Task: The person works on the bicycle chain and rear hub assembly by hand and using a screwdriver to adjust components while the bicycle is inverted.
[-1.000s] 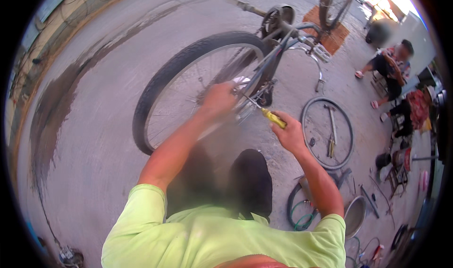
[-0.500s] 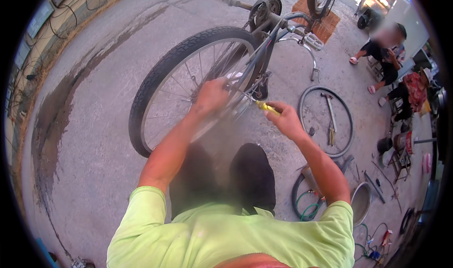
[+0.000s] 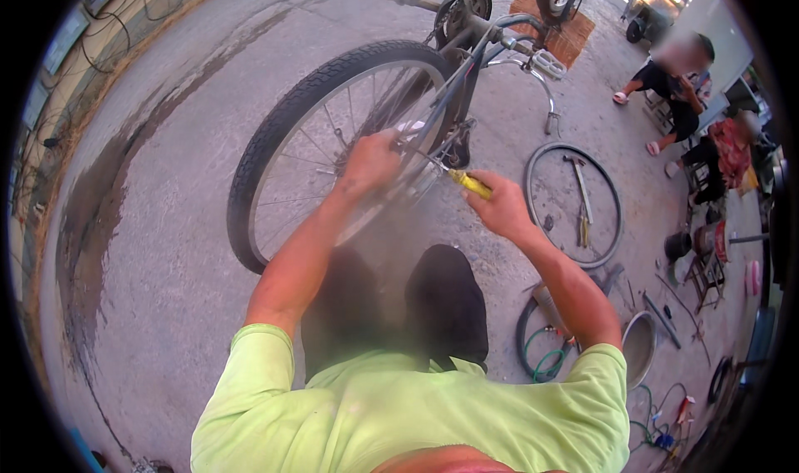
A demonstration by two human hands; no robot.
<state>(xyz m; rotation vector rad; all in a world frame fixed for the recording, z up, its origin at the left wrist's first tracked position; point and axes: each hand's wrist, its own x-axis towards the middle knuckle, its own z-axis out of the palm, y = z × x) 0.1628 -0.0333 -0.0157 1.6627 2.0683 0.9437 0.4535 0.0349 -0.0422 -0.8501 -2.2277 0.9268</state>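
Note:
A bicycle (image 3: 466, 90) stands before me with its black-tyred wheel (image 3: 287, 111) nearest. My right hand (image 3: 503, 206) is closed round the yellow handle of a screwdriver (image 3: 472, 183), whose metal shaft points left and away, toward the wheel and frame tubes. My left hand (image 3: 372, 158) reaches over the spokes beside the frame, near the shaft's far end. Its fingers are bent and partly hidden, and what they grip cannot be made out. Just beyond the wheel are the chainwheel (image 3: 476, 5) and a pedal (image 3: 547, 65).
A loose bicycle tyre (image 3: 530, 173) lies to the right, with a hammer (image 3: 580, 190) inside its ring. A metal basin (image 3: 638, 352), a green hose (image 3: 545, 366) and dark tubing sit nearer me. Two people (image 3: 678, 86) sit at the far right. Bricks (image 3: 574, 44) lie behind the bicycle.
The view has shifted slightly. My right hand still holds the screwdriver, its handle now tilted a little more steeply. My left hand stays at nearly the same place by the frame.

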